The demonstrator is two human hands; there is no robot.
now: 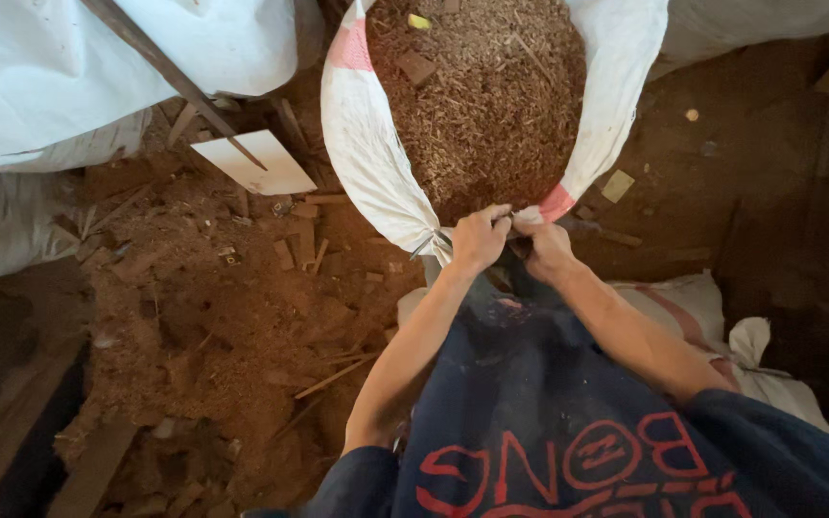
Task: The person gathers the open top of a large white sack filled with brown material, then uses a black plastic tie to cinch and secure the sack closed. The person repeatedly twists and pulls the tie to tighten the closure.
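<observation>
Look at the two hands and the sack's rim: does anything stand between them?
Nothing visible does. The left hand and the right hand both grip the near rim of the white sack directly, side by side. The wood chips lie inside, beyond the rim.

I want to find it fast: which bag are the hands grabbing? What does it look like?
Look at the top middle, above the dirt floor littered with wood scraps. There stands a white woven sack with pink patches, open and full of brown wood shavings. The left hand and right hand grip its near rim; the other white sacks show no contents.
</observation>
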